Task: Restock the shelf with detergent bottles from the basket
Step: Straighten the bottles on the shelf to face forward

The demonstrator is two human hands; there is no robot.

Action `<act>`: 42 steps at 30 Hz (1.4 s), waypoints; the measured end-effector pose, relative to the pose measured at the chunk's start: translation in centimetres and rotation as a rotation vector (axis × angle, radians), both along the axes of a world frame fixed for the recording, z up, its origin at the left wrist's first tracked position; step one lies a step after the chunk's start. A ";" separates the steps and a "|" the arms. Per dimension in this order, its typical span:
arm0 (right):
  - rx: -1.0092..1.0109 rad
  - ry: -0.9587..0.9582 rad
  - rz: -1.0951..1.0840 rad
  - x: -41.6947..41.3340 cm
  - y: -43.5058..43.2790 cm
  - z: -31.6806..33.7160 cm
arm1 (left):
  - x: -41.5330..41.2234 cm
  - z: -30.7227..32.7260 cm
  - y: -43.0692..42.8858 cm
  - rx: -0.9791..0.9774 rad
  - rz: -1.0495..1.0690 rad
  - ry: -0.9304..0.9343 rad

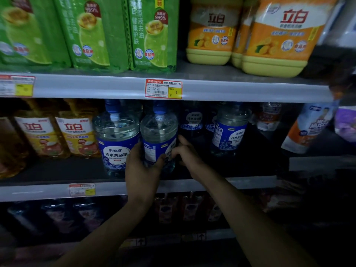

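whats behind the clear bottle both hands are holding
Just right of the held bottle, another blue-label bottle stands deeper on the dark shelf. Straight behind it, the bottle itself blocks the view.

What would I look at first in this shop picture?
The left hand and right hand grip a clear plastic bottle with a blue label at the middle shelf front. On the shelf above, bright green pouches stand left and orange-labelled yellow jugs right.

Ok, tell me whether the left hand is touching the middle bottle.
Touching. Head view: the left hand curls fingers and thumb round the lower half of the bottle.
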State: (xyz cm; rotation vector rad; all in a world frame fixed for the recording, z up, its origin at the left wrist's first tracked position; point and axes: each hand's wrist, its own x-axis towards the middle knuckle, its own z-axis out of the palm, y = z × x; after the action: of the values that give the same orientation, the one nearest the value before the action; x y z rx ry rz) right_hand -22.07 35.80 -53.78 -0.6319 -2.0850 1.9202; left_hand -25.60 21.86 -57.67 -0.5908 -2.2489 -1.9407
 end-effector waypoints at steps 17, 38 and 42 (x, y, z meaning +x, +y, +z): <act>-0.031 0.091 -0.203 2.5 0.8 -1.6 | -0.9 0.2 2.6 -0.078 -0.058 0.010; -0.163 0.018 -0.340 7.9 4.9 -1.7 | 0.7 -0.9 7.4 -0.013 -0.222 -0.168; -0.240 0.040 -0.378 7.6 4.5 -1.9 | 1.3 -0.7 7.1 0.041 -0.289 -0.340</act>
State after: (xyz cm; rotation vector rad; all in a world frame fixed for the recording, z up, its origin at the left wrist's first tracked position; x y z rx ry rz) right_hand -14.46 40.33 -55.70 -0.9516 -1.5818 1.9473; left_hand -24.32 28.98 -58.33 -0.6553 -2.4212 -2.3813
